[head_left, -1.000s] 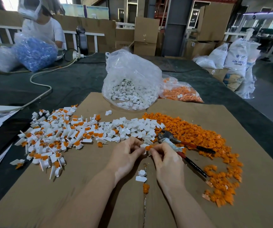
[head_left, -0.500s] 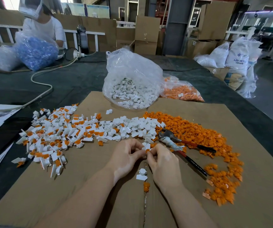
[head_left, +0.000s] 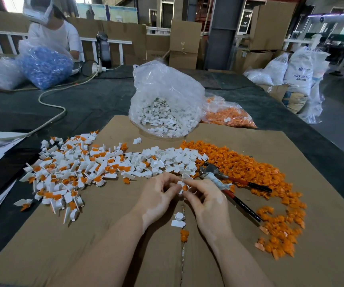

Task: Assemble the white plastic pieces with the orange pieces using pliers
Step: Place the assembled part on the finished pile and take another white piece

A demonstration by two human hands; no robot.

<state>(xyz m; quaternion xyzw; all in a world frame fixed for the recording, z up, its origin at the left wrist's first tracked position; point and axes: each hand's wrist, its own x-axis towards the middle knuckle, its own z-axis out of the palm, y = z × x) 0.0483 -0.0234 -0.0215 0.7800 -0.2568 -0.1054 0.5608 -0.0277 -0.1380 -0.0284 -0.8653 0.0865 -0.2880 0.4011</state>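
L hand (head_left: 158, 193) & R hand (head_left: 206, 200) both pinch one white piece (head_left: 181, 185), orange insert (head_left: 185, 187) facing up. Pliers (head_left: 229, 183) lie just R, handles toward near-right.

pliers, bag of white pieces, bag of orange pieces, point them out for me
pliers (head_left: 209, 172), head view, on the metal head
bag of white pieces (head_left: 167, 85), head view, on the clear plastic upper wall
bag of orange pieces (head_left: 229, 118), head view, on its bulging side

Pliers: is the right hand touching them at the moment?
Apart. The head view shows the right hand pinching the white piece with the left hand, while the pliers lie on cardboard just beyond its knuckles.
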